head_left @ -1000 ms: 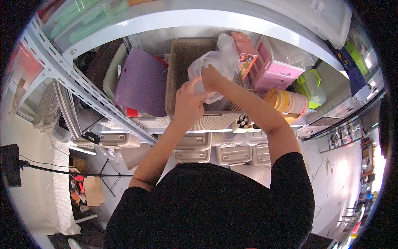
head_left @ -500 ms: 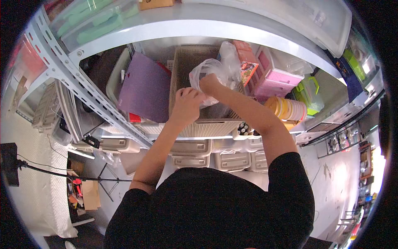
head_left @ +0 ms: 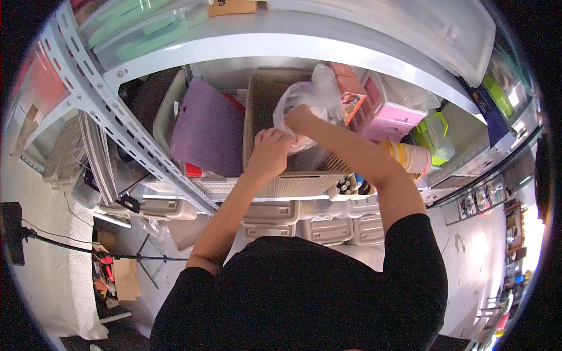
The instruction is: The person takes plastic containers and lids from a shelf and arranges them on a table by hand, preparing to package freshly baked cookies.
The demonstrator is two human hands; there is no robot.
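A clear plastic bag (head_left: 325, 98) sits in a beige ribbed basket (head_left: 304, 183) on the shelf. My left hand (head_left: 271, 153) is closed at the bag's near left edge, with its fingers curled over and the fingertips hidden. To its right, my right hand (head_left: 302, 121) reaches to the bag's opening with bent fingers, partly behind the thin plastic. Pale contents show through the film, but I cannot make out what they are, nor whether the right fingers grip anything besides the bag.
Left of the basket leans a purple sheet (head_left: 208, 128). On the right stand an orange box (head_left: 351, 93), a pink drawer unit (head_left: 392, 117) and yellow-and-white rolls (head_left: 410, 158). A metal shelf edge (head_left: 281, 47) crosses above my hands; lidded bins (head_left: 328, 230) stand below.
The view has shifted slightly. Both hands stay at the bag, and the right hand's fingers now sit a little more behind the plastic.
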